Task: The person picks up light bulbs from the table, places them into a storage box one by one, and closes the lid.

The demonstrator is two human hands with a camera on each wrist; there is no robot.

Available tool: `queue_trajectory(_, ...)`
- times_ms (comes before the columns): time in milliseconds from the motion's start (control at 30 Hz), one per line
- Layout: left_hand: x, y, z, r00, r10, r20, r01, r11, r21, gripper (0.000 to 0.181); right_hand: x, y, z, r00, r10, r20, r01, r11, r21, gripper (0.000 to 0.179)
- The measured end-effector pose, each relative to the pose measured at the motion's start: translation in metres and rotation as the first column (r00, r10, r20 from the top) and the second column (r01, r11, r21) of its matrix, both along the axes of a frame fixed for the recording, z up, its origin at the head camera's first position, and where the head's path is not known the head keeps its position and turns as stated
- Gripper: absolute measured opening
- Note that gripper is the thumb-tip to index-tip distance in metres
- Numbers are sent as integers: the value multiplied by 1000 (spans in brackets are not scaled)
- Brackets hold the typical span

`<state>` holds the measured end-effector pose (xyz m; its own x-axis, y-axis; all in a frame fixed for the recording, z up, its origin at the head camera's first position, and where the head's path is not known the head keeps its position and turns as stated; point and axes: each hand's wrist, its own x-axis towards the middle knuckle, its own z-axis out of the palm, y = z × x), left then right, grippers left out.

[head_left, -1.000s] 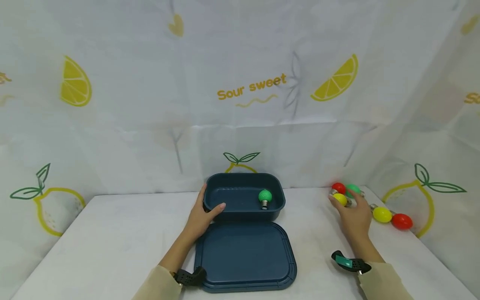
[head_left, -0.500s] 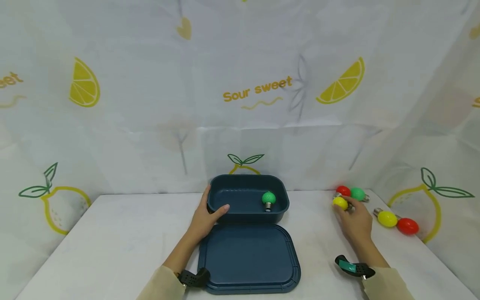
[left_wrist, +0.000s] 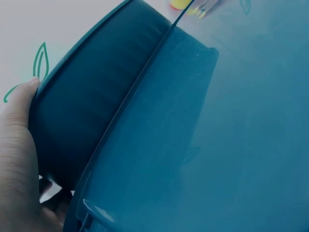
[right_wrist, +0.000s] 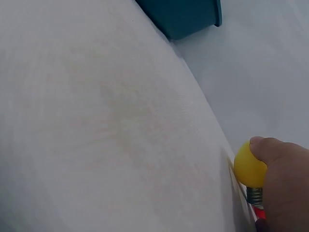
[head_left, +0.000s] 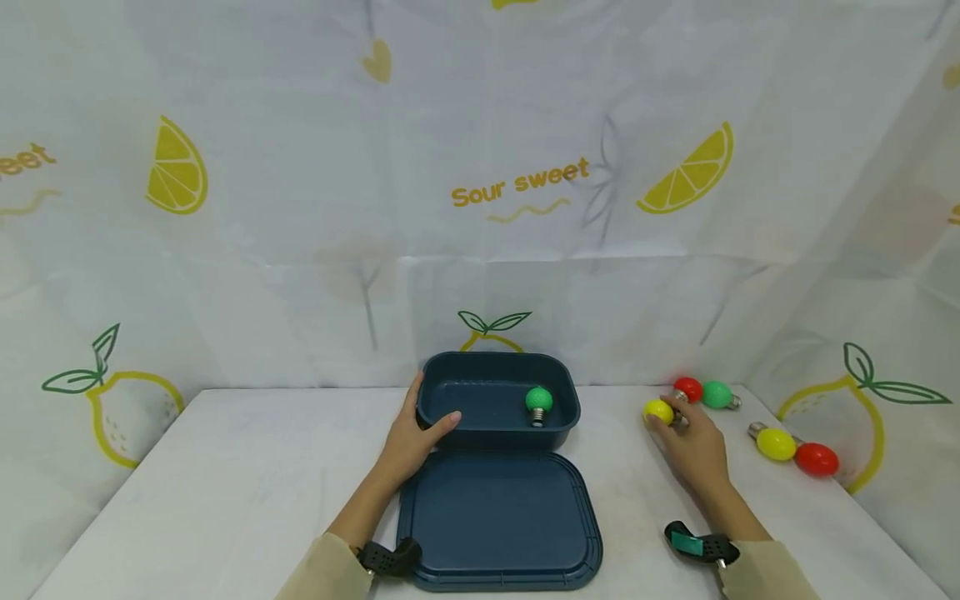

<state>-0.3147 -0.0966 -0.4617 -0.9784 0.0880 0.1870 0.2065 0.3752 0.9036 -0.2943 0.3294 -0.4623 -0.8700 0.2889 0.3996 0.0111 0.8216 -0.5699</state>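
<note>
yellow bulb point(head_left: 657, 411) shifted left, right hand point(head_left: 697, 448) pinching it; left hand point(head_left: 407, 437) gripping box point(head_left: 504, 439)

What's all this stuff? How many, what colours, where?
backdrop: one, white, lemon-printed, at the back
table: one, white, before the backdrop
box: one, dark blue, table's far edge
lid: one, dark blue, in front of box
boxed bulb: one, green, inside box
held bulb: one, yellow, right of box
red bulbs: two, red, table's right side
loose green bulb: one, green, table's back right
loose yellow bulb: one, yellow, table's right side
sleeves: two, beige, at the bottom
straps: two, mostly black, beside sleeves
left hand: one, bare, gripping box
right hand: one, bare, pinching held bulb
</note>
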Motion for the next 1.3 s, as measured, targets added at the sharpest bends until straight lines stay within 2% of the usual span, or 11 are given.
queue_trajectory(133,0,0,0,1000,-1,-2,1,1000,1,99,0,-1,-2,1000,8,-2,-8,1000,-4,48)
queue_trajectory(400,0,0,-1,1000,4,0,-4,1000,-6,99,0,-3,-3,996,83,-30,-82,996,42,50)
queue_trajectory(667,1,1,0,1000,7,7,-7,1000,-5,100,1,-4,-2,993,107,-38,-105,993,55,49)
queue_trajectory(967,2,0,0,1000,10,4,-10,1000,-10,99,4,-7,-1,992,126,-6,-126,991,40,49)
queue_trajectory(1300,2,0,0,1000,11,13,-11,1000,-4,99,3,-5,-2,988,148,-37,-145,987,70,49)
